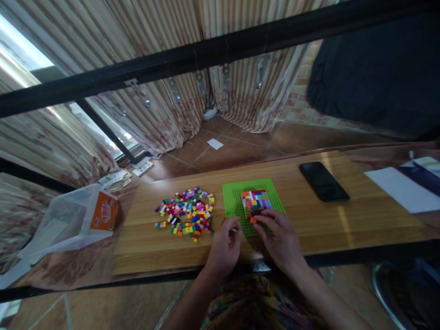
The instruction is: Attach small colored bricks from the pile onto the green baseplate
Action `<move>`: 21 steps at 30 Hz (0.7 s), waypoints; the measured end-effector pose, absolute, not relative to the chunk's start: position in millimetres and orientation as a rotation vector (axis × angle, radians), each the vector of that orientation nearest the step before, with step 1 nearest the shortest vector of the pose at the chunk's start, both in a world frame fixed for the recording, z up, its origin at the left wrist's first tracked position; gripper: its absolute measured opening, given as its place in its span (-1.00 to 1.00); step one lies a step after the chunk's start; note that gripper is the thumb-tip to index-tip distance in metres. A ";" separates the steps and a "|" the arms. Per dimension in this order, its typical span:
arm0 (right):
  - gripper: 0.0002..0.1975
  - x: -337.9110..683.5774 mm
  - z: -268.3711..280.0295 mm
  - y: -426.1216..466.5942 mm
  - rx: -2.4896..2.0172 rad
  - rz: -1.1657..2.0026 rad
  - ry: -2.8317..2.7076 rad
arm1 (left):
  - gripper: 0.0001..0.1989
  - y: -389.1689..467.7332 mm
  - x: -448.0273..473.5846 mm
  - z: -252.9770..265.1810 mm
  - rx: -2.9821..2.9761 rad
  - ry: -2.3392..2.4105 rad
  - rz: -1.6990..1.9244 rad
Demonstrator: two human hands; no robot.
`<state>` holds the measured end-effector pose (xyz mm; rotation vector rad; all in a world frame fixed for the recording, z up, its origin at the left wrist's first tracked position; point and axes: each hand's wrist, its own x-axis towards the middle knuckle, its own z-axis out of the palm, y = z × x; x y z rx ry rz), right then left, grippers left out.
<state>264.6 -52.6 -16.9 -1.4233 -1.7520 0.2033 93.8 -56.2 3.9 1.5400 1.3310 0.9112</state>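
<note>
Wooden table [343, 220] with a glass edge, set over brown floor tiles [240, 142]. Striped curtains [165, 68] hung along the back; daylight admitted through a window [20, 55] at left. Brick wall [302, 96] seen at right.

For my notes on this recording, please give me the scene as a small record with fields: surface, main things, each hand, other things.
surface: long wooden table
baseplate: flat green studded plastic baseplate, near the table's front edge
bricks on plate: block of small multicoloured plastic bricks fixed on the baseplate
loose pile: heap of small loose coloured bricks, left of the baseplate
left hand: fingertips at the baseplate's front left edge
right hand: fingers at the block's near edge, on an orange brick
other: black smartphone; white paper sheet
</note>
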 end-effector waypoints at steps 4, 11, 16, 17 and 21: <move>-0.80 269.7 -14.2 -34.0 -1.425 0.081 -1.850 | -0.65 -44.2 100.6 9.0 1.624 1.392 0.818; -0.77 269.2 -21.2 -23.9 -1.434 0.055 -1.836 | -0.56 -38.8 113.7 5.0 1.679 1.366 0.759; -0.77 269.7 -22.6 -24.2 -1.450 0.131 -1.729 | -0.56 -39.7 116.3 2.7 1.682 1.364 0.771; -0.76 269.7 -22.1 -24.4 -1.454 0.149 -1.722 | -0.56 -39.7 116.4 2.4 1.681 1.365 0.772; -0.74 269.4 -21.0 -25.8 -1.458 0.202 -1.711 | -0.55 -39.6 116.6 1.7 1.674 1.361 0.789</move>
